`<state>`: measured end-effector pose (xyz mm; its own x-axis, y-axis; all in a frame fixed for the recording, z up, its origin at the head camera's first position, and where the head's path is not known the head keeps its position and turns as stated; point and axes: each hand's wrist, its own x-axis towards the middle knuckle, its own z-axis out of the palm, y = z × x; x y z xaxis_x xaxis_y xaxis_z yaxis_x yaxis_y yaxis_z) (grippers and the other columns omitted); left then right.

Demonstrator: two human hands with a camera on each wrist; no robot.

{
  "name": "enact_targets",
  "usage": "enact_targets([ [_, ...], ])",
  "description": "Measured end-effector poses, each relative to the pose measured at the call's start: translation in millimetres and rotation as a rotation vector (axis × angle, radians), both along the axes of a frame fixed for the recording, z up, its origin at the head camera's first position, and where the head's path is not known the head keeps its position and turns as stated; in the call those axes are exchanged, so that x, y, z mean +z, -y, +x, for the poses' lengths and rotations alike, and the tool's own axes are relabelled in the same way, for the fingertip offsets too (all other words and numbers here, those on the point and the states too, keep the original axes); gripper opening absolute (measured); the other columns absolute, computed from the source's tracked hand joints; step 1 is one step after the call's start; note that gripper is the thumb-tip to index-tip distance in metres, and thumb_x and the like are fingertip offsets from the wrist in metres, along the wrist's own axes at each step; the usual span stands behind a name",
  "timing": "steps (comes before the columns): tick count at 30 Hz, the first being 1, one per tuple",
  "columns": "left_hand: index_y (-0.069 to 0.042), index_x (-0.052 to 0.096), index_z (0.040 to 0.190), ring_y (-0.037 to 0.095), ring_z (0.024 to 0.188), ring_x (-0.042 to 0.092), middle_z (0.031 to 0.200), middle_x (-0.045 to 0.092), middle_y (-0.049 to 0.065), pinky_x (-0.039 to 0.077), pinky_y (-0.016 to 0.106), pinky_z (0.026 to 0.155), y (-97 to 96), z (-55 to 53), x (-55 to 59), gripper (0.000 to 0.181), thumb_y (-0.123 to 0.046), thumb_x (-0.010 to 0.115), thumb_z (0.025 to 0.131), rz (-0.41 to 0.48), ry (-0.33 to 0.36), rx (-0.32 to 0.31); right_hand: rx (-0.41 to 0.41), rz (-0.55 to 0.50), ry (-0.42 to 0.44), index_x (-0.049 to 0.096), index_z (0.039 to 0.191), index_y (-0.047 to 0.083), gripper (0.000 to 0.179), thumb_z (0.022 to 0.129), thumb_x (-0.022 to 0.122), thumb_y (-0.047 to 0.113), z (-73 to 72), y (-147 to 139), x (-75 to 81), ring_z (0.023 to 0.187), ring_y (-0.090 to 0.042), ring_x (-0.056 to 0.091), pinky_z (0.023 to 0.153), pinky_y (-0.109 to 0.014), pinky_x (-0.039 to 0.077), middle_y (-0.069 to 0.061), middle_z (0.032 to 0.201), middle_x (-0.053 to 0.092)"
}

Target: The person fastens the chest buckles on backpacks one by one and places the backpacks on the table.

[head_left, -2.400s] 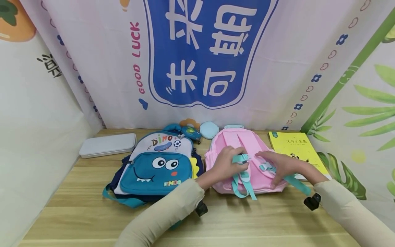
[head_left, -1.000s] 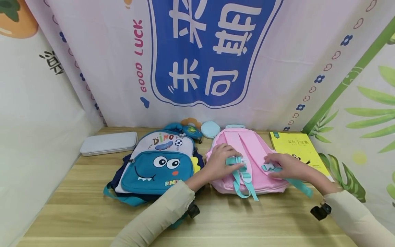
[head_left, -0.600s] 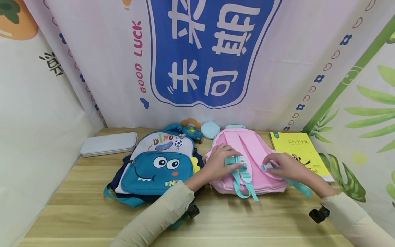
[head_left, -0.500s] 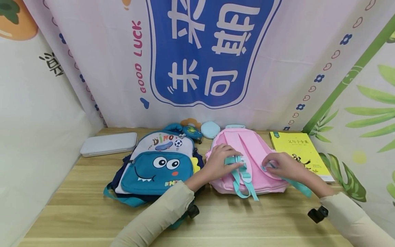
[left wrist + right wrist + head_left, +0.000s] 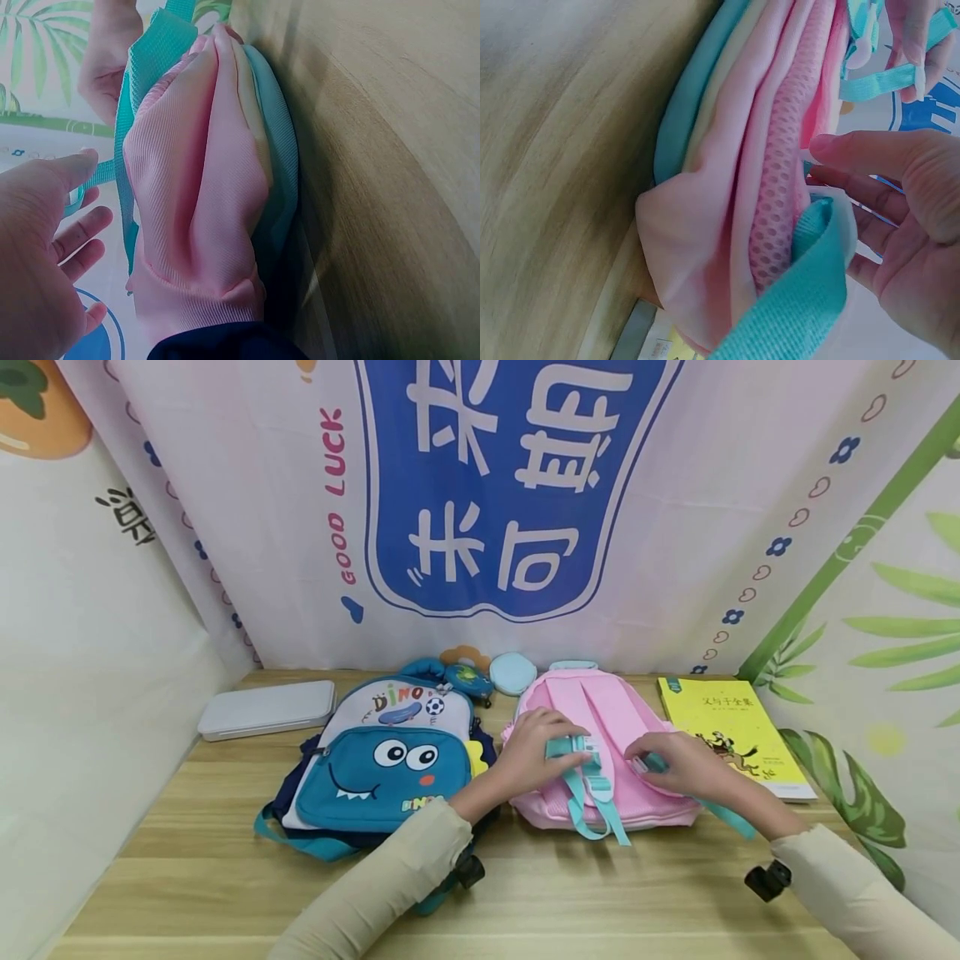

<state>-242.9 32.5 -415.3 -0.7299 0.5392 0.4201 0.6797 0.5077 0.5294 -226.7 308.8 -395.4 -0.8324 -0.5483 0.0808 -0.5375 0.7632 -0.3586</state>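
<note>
1. Slightly right of the head frame's centre, your pink backpack [image 5: 611,727] lies straps up.
2. Your left hand [image 5: 540,749], partly closed, pinches a turquoise strap [image 5: 559,747].
3. Your right hand [image 5: 678,764], fingers curled, pinches a small, partly hidden white buckle [image 5: 640,765].

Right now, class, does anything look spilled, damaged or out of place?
No spill or damage shows. Slightly odd: the pink backpack lies straps-up, teal strap ends trailing past its lower edge, while the dinosaur backpack lies front-up.
</note>
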Motion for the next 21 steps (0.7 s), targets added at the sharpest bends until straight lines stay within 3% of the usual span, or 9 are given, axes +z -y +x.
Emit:
enact_targets([
  [9,-0.018,0.075,0.123,0.018,0.115,0.057,0.120,0.071,0.001,0.042,0.043,0.106,-0.4,-1.0,-1.0,0.033,-0.033,0.075,0.093,0.022,0.007,-0.014,0.071,0.000,-0.058,0.077,0.107,0.009,0.027,0.082,0.081,0.001,-5.2,3,-12.7,0.092,-0.017,0.068,0.082,-0.038,0.059,0.002,0.100,0.075],
  [21,-0.016,0.073,0.126,0.018,0.117,0.057,0.122,0.070,0.001,0.042,0.042,0.107,0.9,-0.9,-1.4,0.033,-0.031,0.070,0.097,-0.001,0.008,-0.022,0.123,0.059,-0.196,0.080,0.098,0.014,0.023,0.079,0.084,0.002,0.0,3,-17.6,0.094,-0.020,0.066,0.081,-0.038,0.058,0.003,0.099,0.073],
])
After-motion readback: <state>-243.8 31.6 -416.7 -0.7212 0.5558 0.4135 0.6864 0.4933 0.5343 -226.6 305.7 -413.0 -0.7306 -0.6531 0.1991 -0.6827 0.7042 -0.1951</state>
